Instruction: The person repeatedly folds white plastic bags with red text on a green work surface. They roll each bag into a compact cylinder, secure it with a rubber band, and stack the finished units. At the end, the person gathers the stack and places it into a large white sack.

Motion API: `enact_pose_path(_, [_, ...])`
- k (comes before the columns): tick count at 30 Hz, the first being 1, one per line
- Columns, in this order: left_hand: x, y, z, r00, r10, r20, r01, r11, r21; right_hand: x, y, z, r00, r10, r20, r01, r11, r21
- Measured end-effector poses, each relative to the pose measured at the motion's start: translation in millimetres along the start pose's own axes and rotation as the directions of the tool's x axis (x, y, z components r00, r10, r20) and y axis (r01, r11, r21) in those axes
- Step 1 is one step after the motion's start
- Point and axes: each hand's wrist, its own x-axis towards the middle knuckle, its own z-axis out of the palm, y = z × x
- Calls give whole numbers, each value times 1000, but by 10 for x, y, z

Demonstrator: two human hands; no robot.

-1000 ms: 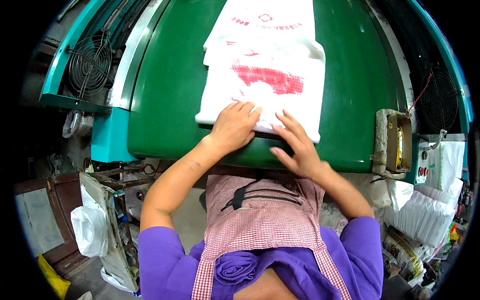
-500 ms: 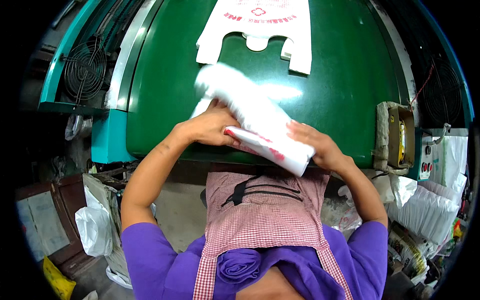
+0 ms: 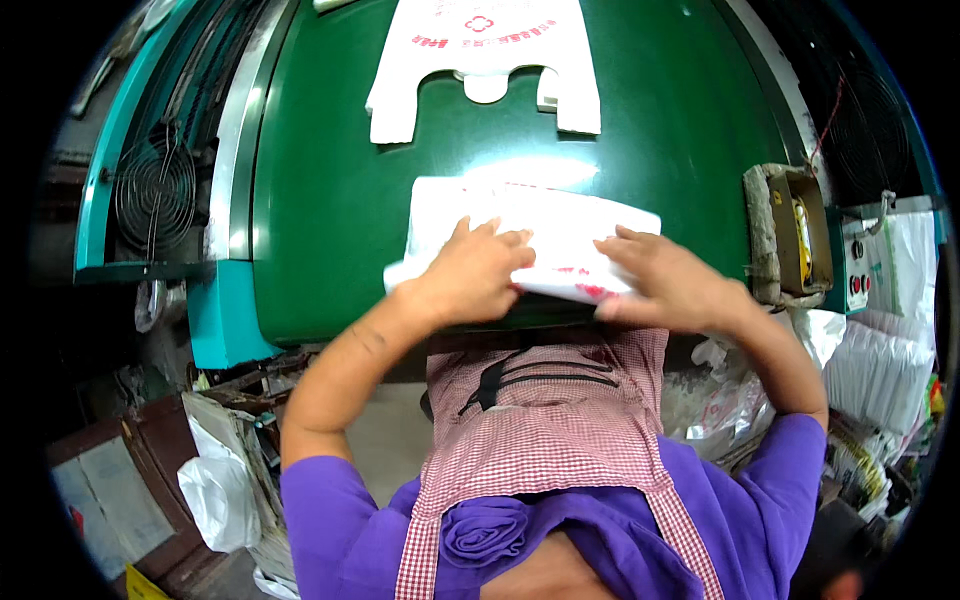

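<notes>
A folded bundle of white plastic bags (image 3: pixel 560 210) with red print lies on the near part of the green belt (image 3: pixel 330 190). Across its left part rests my left hand (image 3: pixel 475 270), open, with its fingers spread. My right hand (image 3: pixel 675 282) is slightly blurred and lies open over the bundle's right end, fingers on top and thumb by the near edge. Farther off on the belt is a flat stack of white plastic carrier bags (image 3: pixel 490 50), red print showing and handles pointing toward me; neither hand touches it.
Metal rails (image 3: pixel 238 150) flank the belt. On the left is a round wire fan guard (image 3: pixel 155 195); on the right, an open box (image 3: pixel 803 235) and a control panel with knobs (image 3: pixel 856 270). White bags (image 3: pixel 868 365) are piled at the lower right, and a white sack (image 3: pixel 218 500) hangs lower left.
The bundle, blurred and lifted in my hands earlier, now lies flat on the belt. My left hand has released its edge and spread on top; my right hand has come over its right end.
</notes>
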Motion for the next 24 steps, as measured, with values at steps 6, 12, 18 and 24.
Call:
enact_pose_path(6, [-334,34,-44,996,82,-33,-88,950,-299,-146,243,448,942,-202,-266,175,977,-123])
enact_pose_path(12, [108,-379,-25,915,-170,-366,217,972,93,340,631,110,928,127,-351,-54,976,211])
enact_pose_path(18, [404,-106,20,974,-32,-223,19,998,-61,-636,1327,-224,560,190,-806,-212,974,82])
enact_pose_path(24, [206,191,292,978,-104,-179,10,888,-460,-1556,2189,-335,504,550,-666,-774,629,-67])
